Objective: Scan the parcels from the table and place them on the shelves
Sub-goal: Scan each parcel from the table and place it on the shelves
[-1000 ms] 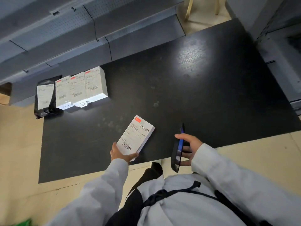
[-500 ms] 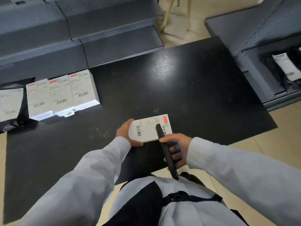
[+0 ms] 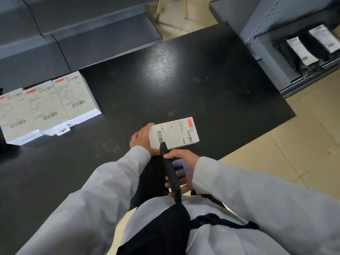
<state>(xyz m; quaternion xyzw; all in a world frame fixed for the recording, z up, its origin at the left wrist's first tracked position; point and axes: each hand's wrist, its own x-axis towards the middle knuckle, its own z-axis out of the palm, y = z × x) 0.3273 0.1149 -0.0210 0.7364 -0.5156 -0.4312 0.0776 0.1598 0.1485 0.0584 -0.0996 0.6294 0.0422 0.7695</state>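
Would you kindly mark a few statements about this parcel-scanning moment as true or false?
1. The left hand holds a white parcel. True.
2. The right hand is empty. False: it holds a dark scanner.
3. Three white boxes stand in a row on the table at the left. True.
4. The held parcel's label has a blue patch at one corner. False: the patch is red.
5. The shelf at the right already holds black bags with white labels. True.
6. The scanner lies flat on the table. False: it is in the right hand's grip, its tip near the parcel's barcode.
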